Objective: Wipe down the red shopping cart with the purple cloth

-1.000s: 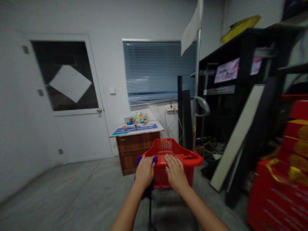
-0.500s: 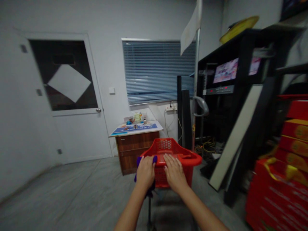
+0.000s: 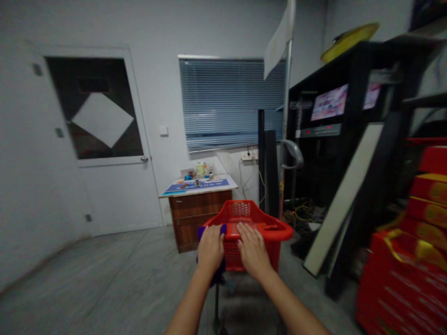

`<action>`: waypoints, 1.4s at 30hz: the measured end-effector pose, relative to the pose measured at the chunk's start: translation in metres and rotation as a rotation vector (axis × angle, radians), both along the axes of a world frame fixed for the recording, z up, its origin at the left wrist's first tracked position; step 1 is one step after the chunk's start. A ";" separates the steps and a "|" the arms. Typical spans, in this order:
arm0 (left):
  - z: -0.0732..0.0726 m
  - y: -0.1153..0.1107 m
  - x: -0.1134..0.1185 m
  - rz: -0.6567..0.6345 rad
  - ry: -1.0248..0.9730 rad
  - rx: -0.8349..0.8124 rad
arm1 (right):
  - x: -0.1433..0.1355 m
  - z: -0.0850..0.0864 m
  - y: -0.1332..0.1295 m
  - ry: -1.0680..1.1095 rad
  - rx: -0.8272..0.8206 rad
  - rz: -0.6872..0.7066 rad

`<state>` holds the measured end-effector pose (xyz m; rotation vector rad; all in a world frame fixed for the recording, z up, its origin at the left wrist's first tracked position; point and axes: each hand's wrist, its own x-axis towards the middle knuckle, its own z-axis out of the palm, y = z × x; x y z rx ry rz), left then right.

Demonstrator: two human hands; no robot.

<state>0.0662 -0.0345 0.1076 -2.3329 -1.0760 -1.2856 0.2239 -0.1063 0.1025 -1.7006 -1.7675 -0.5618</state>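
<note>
Your left grip [image 3: 210,246] is clasping the purple cloth [image 3: 200,233] against the crosswise near rim [image 3: 281,231] of the red cart [image 3: 233,255]. Beside it, your right grip [image 3: 253,249] is lying outstretched, clutching nothing.

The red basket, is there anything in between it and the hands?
Yes, on the left: a purple cloth appears to lie between the left hand's grip and the red basket. Nothing visible separates the right hand from the rim.
</note>
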 end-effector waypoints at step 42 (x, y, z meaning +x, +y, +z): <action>0.003 -0.006 0.020 -0.072 0.084 -0.126 | 0.013 -0.019 -0.001 -0.054 0.150 -0.035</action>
